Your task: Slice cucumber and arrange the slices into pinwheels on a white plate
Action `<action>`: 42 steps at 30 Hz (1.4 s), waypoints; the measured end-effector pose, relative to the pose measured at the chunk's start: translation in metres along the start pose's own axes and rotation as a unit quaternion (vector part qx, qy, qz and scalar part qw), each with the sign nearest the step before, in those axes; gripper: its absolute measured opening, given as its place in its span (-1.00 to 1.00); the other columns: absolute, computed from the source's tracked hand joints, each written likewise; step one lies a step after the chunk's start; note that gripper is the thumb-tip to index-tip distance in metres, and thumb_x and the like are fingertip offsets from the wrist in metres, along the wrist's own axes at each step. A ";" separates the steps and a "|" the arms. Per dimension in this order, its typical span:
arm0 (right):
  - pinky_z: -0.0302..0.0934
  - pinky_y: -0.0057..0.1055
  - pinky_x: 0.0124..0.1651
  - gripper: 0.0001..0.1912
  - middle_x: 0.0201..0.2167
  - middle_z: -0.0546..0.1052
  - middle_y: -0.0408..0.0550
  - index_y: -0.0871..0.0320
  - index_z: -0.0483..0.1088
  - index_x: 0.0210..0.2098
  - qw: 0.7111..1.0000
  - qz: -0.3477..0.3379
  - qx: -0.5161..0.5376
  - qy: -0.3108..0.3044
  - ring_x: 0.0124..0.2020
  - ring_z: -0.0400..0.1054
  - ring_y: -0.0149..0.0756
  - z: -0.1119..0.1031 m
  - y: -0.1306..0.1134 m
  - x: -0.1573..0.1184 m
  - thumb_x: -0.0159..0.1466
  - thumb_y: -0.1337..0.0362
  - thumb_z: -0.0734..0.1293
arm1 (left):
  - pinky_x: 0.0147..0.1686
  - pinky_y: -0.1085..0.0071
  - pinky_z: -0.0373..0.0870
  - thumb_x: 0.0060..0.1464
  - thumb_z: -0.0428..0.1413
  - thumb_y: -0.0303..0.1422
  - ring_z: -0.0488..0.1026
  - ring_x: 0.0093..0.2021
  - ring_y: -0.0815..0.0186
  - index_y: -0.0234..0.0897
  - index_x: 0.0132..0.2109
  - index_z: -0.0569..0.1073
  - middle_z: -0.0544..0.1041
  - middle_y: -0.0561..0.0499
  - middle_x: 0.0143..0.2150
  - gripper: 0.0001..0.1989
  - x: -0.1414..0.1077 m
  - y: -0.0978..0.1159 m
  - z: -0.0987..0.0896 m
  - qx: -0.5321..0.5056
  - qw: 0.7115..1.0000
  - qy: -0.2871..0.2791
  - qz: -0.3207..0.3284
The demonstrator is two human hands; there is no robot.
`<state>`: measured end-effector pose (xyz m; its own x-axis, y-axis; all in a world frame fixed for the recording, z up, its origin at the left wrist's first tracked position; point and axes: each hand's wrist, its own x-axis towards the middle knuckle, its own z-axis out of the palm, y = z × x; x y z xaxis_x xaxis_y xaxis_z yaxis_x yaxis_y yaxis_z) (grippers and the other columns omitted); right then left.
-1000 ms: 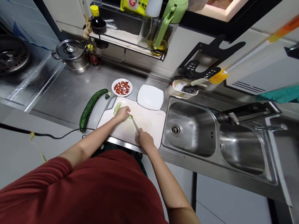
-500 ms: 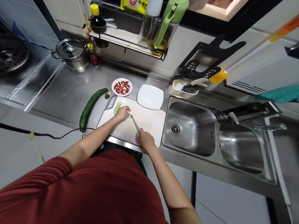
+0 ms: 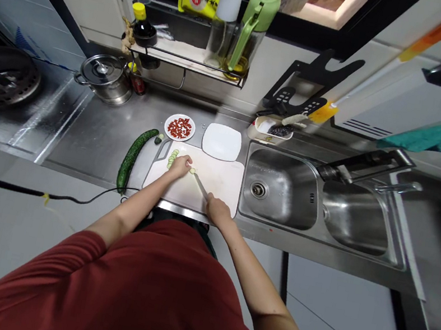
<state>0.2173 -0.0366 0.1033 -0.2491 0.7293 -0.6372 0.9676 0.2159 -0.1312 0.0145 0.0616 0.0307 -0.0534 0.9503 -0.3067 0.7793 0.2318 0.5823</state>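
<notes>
My left hand is closed over the white cutting board, its fingertips pinched at a small pale green cucumber piece. Most of that piece is hidden by the fingers. My right hand grips a knife by its handle, and the tip of the blade meets the cucumber piece. A row of cucumber slices lies on the board just left of my left hand. Beside the board, on the steel counter, rests a long whole cucumber with a small dark green cut end near its top.
Behind the board are a plate of chopped red pieces and a white square plate. A double sink is on the right, a lidded pot on the left. Bottles stand on a wall shelf. A black cable runs at the counter's front.
My right hand and the knife have shifted slightly right and toward me. More of the cucumber piece shows at the blade tip. My left hand stays almost in place.
</notes>
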 end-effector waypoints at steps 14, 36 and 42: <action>0.21 -0.33 -0.18 -0.69 -0.17 0.48 0.17 0.20 0.16 0.02 1.000 -0.006 0.000 0.004 -0.12 0.40 -0.13 -0.015 -0.013 0.009 0.30 0.44 0.06 | -0.23 0.49 0.27 -0.04 0.09 -0.48 0.41 -0.28 0.35 -0.23 -0.19 0.46 0.50 0.05 -0.33 -0.79 0.000 0.000 0.000 0.005 1.000 -0.003 0.003; 0.22 -0.30 -0.19 -0.66 -0.16 0.48 0.19 0.22 0.16 0.03 1.000 -0.007 -0.001 0.012 -0.12 0.41 -0.11 -0.014 -0.014 0.010 0.27 0.47 0.04 | -0.27 0.48 0.26 -0.05 0.10 -0.49 0.39 -0.32 0.35 -0.23 -0.22 0.46 0.49 0.04 -0.35 -0.81 0.001 -0.002 0.001 -0.006 1.000 0.002 0.009; 0.22 -0.31 -0.22 -0.67 -0.19 0.48 0.17 0.22 0.16 0.02 1.000 -0.007 0.001 0.010 -0.15 0.41 -0.10 -0.013 -0.012 0.010 0.27 0.46 0.05 | -0.22 0.44 0.29 -0.04 0.08 -0.50 0.40 -0.29 0.32 -0.25 -0.21 0.46 0.47 0.03 -0.36 -0.80 -0.002 -0.003 0.005 -0.005 0.999 0.022 0.024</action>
<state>0.2022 -0.0236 0.1086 -0.2626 0.7393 -0.6201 0.9643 0.2243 -0.1410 0.0155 0.0585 0.0260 -0.0445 0.9686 -0.2448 0.7756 0.1879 0.6026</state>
